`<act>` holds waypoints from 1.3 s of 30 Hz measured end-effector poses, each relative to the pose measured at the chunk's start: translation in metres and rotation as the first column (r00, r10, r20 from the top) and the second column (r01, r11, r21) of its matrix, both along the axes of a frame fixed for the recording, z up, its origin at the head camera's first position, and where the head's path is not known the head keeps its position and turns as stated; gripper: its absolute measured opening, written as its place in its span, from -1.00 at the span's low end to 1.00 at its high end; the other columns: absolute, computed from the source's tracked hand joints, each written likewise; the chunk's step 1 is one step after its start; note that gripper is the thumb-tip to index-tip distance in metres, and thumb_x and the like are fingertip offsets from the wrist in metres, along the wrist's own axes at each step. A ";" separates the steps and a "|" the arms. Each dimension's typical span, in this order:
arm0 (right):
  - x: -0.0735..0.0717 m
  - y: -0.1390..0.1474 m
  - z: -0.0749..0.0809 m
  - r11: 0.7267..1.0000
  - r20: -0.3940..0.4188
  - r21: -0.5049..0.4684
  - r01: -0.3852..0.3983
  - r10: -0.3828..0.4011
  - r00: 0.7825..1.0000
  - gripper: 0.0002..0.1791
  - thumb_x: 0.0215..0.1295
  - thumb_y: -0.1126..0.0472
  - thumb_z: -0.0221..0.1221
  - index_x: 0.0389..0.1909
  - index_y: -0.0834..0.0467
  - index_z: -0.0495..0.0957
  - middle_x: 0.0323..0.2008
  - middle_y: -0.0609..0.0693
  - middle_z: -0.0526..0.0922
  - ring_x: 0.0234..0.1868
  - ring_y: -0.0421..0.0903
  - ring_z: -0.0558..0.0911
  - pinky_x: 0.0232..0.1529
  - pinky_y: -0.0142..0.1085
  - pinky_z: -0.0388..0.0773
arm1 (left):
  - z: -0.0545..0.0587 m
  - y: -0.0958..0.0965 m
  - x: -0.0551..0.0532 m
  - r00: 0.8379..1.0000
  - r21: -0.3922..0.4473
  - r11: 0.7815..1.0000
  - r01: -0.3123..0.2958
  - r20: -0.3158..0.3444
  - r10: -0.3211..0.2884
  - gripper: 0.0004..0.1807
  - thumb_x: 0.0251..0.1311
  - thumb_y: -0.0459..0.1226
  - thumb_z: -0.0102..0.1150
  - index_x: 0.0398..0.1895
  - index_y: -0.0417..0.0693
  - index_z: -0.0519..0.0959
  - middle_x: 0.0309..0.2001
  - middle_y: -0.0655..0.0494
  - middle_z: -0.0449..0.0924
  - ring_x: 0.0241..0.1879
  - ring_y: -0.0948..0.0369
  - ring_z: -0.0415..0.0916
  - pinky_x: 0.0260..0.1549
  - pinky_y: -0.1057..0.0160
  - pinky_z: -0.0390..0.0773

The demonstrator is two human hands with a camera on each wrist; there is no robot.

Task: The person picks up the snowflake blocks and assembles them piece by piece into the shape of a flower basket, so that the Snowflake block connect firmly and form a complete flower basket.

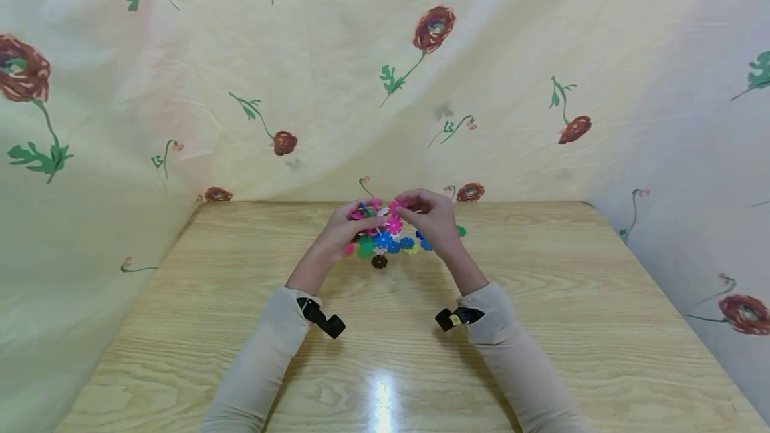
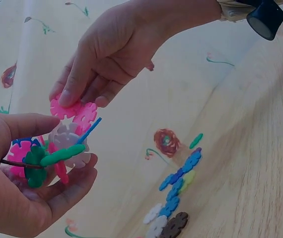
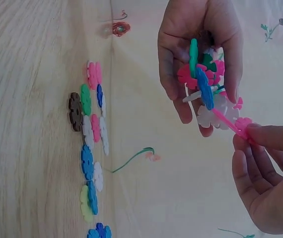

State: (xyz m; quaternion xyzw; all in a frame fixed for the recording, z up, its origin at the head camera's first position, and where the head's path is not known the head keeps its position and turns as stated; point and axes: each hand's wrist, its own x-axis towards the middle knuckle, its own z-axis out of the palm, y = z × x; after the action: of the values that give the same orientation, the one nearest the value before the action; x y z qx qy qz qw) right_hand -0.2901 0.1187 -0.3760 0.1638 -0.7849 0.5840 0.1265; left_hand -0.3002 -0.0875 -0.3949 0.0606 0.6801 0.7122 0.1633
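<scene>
My left hand (image 1: pixel 341 234) holds a cluster of interlocking snowflake discs (image 2: pixel 62 154) raised over the far part of the table. In the left wrist view the cluster shows green, pink, white and blue discs joined at different angles. Between the thumb and fingers of my right hand (image 1: pixel 436 220) is a pink snowflake disc (image 2: pixel 61 110), pinched at the cluster's upper edge. A second pink disc (image 2: pixel 86 118) sits right beside it, against the white part of the cluster. The left palm and fingers hide some of the cluster.
Below the hands, several loose discs lie on the wooden table (image 1: pixel 385 346), among them a brown disc (image 1: pixel 379 262), a green disc (image 1: pixel 365 248) and a yellow disc (image 3: pixel 86 204). A flower-patterned cloth (image 1: pixel 337 72) hangs behind the table's far edge.
</scene>
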 end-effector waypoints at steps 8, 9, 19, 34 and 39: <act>0.005 -0.006 -0.003 0.998 0.003 -0.008 0.056 -0.056 0.998 -0.77 0.29 0.23 0.38 -0.10 0.27 0.73 -0.18 0.25 0.76 -0.21 0.05 0.70 -0.24 -0.51 0.61 | 0.001 0.000 0.005 1.000 -0.004 1.000 0.017 0.002 -0.017 -0.46 0.33 -0.16 0.33 0.37 0.13 0.48 -0.12 0.09 0.64 -0.24 0.25 0.64 -0.31 0.34 0.61; 0.005 -0.006 -0.003 0.998 0.004 -0.011 0.062 -0.062 0.998 -0.76 0.29 0.24 0.38 -0.09 0.28 0.72 -0.18 0.26 0.76 -0.21 0.07 0.70 -0.25 -0.52 0.61 | 0.001 0.000 0.005 1.000 -0.003 1.000 0.018 0.003 -0.018 -0.46 0.33 -0.16 0.33 0.37 0.13 0.48 -0.12 0.09 0.64 -0.23 0.24 0.65 -0.30 0.33 0.61; 0.020 -0.016 0.012 0.995 -0.013 -0.065 0.081 -0.082 0.997 -0.79 0.29 0.42 0.32 -0.11 0.46 0.67 -0.23 0.41 0.71 -0.31 0.02 0.68 -0.33 -0.56 0.57 | 0.001 0.000 0.004 1.000 -0.002 1.000 -0.008 0.011 0.008 -0.47 0.32 -0.15 0.34 0.35 0.09 0.51 0.01 0.05 0.61 -0.11 0.22 0.65 -0.15 0.34 0.62; 0.006 -0.013 -0.013 0.992 -0.060 -0.097 0.082 -0.088 0.994 -0.83 0.26 0.29 0.39 -0.18 0.29 0.73 -0.28 0.25 0.75 -0.40 -0.22 0.65 -0.33 -0.50 0.62 | 0.002 0.004 0.006 1.000 0.027 1.000 -0.011 0.009 0.011 -0.47 0.33 -0.21 0.33 0.35 -0.01 0.50 -0.15 0.14 0.60 -0.16 0.25 0.64 -0.22 0.37 0.59; 0.005 -0.012 -0.014 0.993 -0.074 -0.114 0.043 -0.052 0.996 -0.84 0.27 0.31 0.38 -0.18 0.30 0.72 -0.27 0.25 0.75 -0.39 -0.22 0.67 -0.30 -0.48 0.66 | 0.006 0.004 0.009 0.999 -0.006 1.000 -0.029 -0.014 0.029 -0.48 0.33 -0.20 0.33 0.34 -0.01 0.51 -0.20 0.14 0.58 -0.13 0.21 0.65 -0.23 0.35 0.55</act>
State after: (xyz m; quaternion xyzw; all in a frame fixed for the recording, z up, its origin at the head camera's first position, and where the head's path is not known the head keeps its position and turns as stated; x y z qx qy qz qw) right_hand -0.2847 0.1063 -0.3896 0.1601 -0.7491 0.6172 0.1794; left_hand -0.2914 -0.0831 -0.3894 0.0554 0.6840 0.7120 0.1485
